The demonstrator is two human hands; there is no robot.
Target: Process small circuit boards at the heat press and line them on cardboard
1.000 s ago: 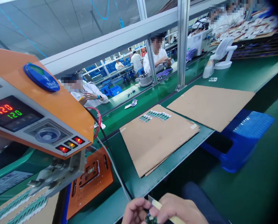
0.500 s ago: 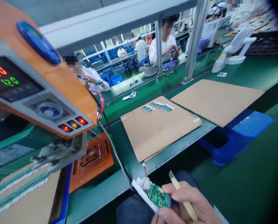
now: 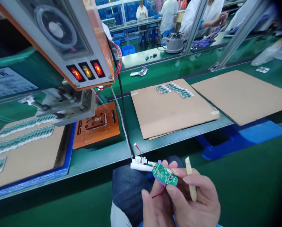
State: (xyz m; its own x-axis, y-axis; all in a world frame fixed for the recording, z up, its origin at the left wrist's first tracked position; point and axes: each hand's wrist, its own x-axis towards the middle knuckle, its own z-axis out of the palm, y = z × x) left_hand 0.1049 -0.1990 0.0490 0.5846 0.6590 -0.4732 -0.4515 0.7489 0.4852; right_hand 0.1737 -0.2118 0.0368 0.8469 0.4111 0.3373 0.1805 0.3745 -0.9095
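A green circuit board (image 3: 165,174) with a purple backing is held out over my lap. It joins a white plastic housing (image 3: 141,164) by thin wires; a red lead with a small white connector (image 3: 135,144) sticks up from it. My right hand (image 3: 197,195) pinches the board's right end between thumb and forefinger. The same hand keeps a pale stick (image 3: 190,179) with a slanted flat tip between its fingers, pointing up. My left hand (image 3: 158,203) cups the board from below and behind, its thumb apart from the board near a red wire (image 3: 158,193).
An orange machine (image 3: 88,60) with lit switches overhangs an orange fixture plate (image 3: 113,135) at left. Small boards line cardboard (image 3: 24,167) on the left and another sheet (image 3: 169,116) ahead. A further sheet (image 3: 245,94) lies right, above a blue stool (image 3: 221,151). Co-workers sit beyond.
The view has tilted down and shifted left. My left hand now shows beneath the board, and the board and housing have turned flatter. My right hand still has the stick.
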